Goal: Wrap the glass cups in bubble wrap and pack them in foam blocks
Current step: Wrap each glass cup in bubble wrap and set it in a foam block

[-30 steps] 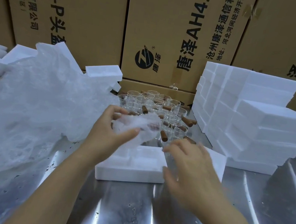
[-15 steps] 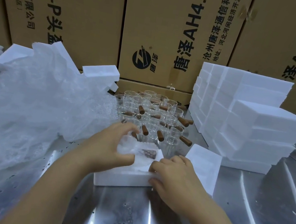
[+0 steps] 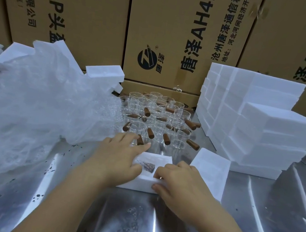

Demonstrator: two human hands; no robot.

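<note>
A bubble-wrapped glass cup [image 3: 147, 164] with a brown handle lies in the recess of a white foam block [image 3: 139, 185] on the steel table. My left hand [image 3: 117, 156] lies flat over the block's left part, fingers spread, pressing the wrapped cup down. My right hand [image 3: 177, 179] grips the block's right front edge, fingertips on its top and thumb on its side. A second foam block [image 3: 211, 168] leans just to the right. Several bare glass cups [image 3: 155, 120] with brown handles stand behind. A big heap of bubble wrap [image 3: 33, 104] fills the left.
Stacks of white foam blocks [image 3: 255, 117] stand at the right, and a few more foam pieces [image 3: 105, 72] behind the bubble wrap. Large cardboard boxes [image 3: 169, 30] wall off the back. The steel table [image 3: 125, 219] stretches toward me.
My left hand brought the wrapped cup down from the air into the foam block and now flattens over it. My right hand came in and took the block's right edge.
</note>
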